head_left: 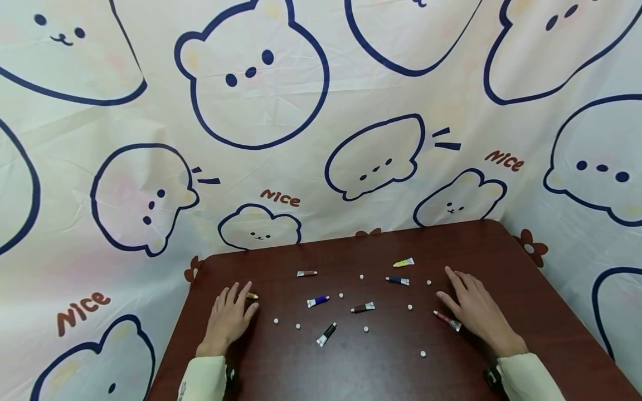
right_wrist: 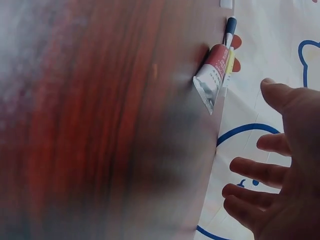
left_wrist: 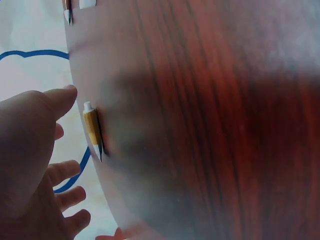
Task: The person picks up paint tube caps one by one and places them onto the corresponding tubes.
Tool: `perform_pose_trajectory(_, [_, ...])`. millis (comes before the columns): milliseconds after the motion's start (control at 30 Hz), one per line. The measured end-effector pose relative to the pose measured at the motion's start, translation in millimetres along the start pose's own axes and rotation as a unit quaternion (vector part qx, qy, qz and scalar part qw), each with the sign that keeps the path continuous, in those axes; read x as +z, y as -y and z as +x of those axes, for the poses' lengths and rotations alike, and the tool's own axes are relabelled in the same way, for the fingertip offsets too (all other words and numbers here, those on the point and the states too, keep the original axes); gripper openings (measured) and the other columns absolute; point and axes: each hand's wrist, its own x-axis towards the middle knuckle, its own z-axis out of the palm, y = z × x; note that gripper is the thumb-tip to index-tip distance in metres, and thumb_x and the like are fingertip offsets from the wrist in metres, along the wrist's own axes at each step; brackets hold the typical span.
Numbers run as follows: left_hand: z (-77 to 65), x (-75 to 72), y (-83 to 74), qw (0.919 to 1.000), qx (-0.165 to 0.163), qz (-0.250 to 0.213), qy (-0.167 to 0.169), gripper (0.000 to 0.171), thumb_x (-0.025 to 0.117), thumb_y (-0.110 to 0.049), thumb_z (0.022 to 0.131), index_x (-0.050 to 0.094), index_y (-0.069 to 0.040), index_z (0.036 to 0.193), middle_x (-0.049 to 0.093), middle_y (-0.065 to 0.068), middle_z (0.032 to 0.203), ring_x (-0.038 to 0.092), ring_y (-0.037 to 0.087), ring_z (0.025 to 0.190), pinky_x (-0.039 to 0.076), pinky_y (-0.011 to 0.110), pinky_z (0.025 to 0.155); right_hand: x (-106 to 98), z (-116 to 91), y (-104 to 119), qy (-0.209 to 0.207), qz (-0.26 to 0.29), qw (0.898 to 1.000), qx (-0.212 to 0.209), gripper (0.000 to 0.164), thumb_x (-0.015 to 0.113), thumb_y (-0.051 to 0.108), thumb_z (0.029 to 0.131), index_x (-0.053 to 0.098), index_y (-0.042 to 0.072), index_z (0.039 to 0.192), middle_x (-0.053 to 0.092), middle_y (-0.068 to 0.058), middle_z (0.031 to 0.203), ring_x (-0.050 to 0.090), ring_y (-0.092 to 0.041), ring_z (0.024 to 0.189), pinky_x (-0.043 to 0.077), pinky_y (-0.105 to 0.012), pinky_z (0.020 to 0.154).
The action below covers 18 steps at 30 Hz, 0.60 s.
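Small paint tubes lie scattered on a dark wooden table [head_left: 381, 367]. My left hand [head_left: 225, 320] is at the table's left side with fingers spread, holding nothing. Just beyond its thumb lies a gold paint tube [left_wrist: 92, 127], partly hidden by the fingers in the head view. My right hand [head_left: 478, 309] is on the right, fingers extended and holding nothing. Beside it, on the inner side, is a red paint tube [head_left: 447, 321]. Between the hands are a blue tube [head_left: 318, 301], a dark brown tube [head_left: 363, 307] and a black tube [head_left: 326, 335].
Farther back lie a reddish-brown tube [head_left: 307, 273], a navy tube [head_left: 398, 280] and a yellow tube [head_left: 403, 262]. Several small white caps [head_left: 366, 329] dot the tabletop. A cloth with printed bears [head_left: 281, 111] hangs behind the table and along its sides.
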Motion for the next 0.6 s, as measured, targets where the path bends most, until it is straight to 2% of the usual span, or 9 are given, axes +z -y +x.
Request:
perform_pose_trajectory(133, [2.0, -2.8, 0.8, 0.9999, 0.01, 0.009, -0.003, 0.06, 0.064, -0.026, 0.11, 0.045, -0.008, 0.164, 0.037, 0.035, 0.168, 0.03, 0.06, 0.156, 0.025, 0.076, 0.126, 1, 5, -2, 0.017, 0.016, 1.0, 0.013, 0.072, 0.066, 0.038, 0.11, 0.041, -0.005, 0.163, 0.051, -0.038, 0.149, 0.048, -0.059, 0.138, 0.043, -0.076, 0.111])
perform_pose_trajectory(267, [2.4, -3.4, 2.0, 0.9994, 0.022, 0.024, -0.01, 0.053, 0.065, -0.018, 0.109, 0.052, -0.007, 0.159, 0.041, 0.034, 0.165, 0.035, 0.06, 0.153, 0.03, 0.075, 0.124, 3, 11, -3, 0.013, 0.023, 1.0, 0.005, 0.069, 0.067, 0.033, 0.11, 0.043, -0.006, 0.161, 0.053, -0.037, 0.146, 0.05, -0.058, 0.136, 0.045, -0.074, 0.11])
perform_pose_trajectory(433, [4.6, -0.3, 5.6, 0.9981, 0.039, 0.043, -0.022, 0.048, 0.068, -0.013, 0.106, 0.059, -0.005, 0.153, 0.046, 0.033, 0.161, 0.041, 0.057, 0.15, 0.03, 0.074, 0.125, 5, 15, -3, -0.009, -0.007, 1.0, -0.013, 0.063, 0.072, 0.027, 0.107, 0.05, -0.006, 0.156, 0.061, -0.034, 0.136, 0.059, -0.055, 0.124, 0.053, -0.072, 0.096])
perform_pose_trajectory(600, [8.9, 2.0, 8.1, 0.9955, 0.055, 0.065, -0.041, 0.042, 0.069, -0.011, 0.105, 0.064, -0.005, 0.147, 0.05, 0.032, 0.158, 0.046, 0.055, 0.147, 0.032, 0.072, 0.125, 7, 17, -3, -0.014, -0.034, 0.999, -0.016, 0.059, 0.075, 0.026, 0.105, 0.057, -0.003, 0.152, 0.067, -0.028, 0.125, 0.064, -0.049, 0.112, 0.055, -0.068, 0.085])
